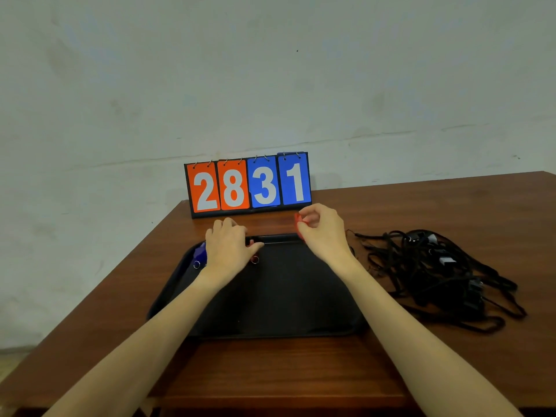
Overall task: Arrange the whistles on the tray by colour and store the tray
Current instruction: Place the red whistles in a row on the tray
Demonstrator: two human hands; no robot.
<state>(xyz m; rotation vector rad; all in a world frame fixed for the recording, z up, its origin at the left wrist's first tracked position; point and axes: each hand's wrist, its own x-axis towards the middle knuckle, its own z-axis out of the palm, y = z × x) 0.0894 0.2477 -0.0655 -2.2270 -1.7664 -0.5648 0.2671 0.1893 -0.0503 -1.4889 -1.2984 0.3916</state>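
Fingers [308, 219] pinch small red whistle [298, 219]; black tray [285, 296] below

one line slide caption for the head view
Right hand pinches a red whistle above the black tray; left hand rests on whistles there.

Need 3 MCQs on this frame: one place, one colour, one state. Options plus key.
1. The pile of black cords lies where?
A. on the tray
B. on the table right of the tray
C. behind the scoreboard

2. The whistle pinched by the right hand is:
A. red
B. green
C. yellow

3. The left hand is:
A. raised in the air
B. down at the tray's far edge
C. on the cords

Key: 1 B, cords sit on the table beside the tray. 2 A, the whistle shows red. 3 B, its fingers reach the far rim.
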